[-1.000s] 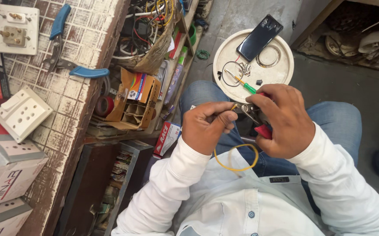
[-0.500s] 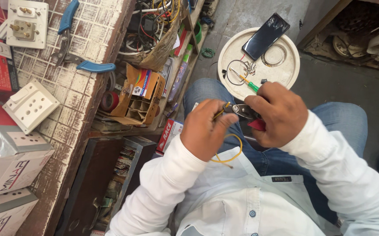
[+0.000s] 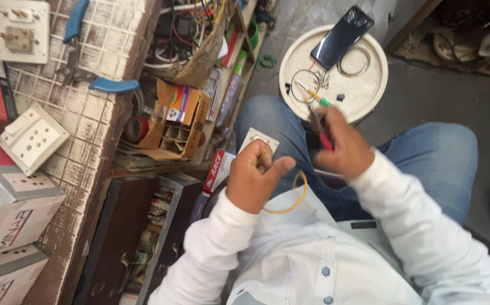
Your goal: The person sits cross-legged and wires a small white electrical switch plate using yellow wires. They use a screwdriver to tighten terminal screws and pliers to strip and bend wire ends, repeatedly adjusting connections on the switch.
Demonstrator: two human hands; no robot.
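Observation:
My left hand [image 3: 254, 178] is closed around a small white switch plate [image 3: 258, 140] and a looping yellow wire [image 3: 293, 197] that hangs over my lap. My right hand [image 3: 342, 146] grips a tool with red handles [image 3: 324, 138], its tip raised toward the round white lid [image 3: 369, 90]. The two hands are a short way apart above my blue jeans [image 3: 426, 164]. The tool's tip is blurred.
The white lid holds a dark phone [image 3: 342, 36], wire rings and a green-tipped screwdriver [image 3: 313, 95]. At left, a tiled counter [image 3: 103, 124] carries blue-handled pliers [image 3: 95, 83], white socket plates [image 3: 30, 138] and boxes. Shelves with a cardboard box [image 3: 174, 121] and tangled wires lie between.
My hands have separated: the right hand lifted the red-handled tool away toward the lid, while the left hand dropped slightly with the white plate and yellow wire.

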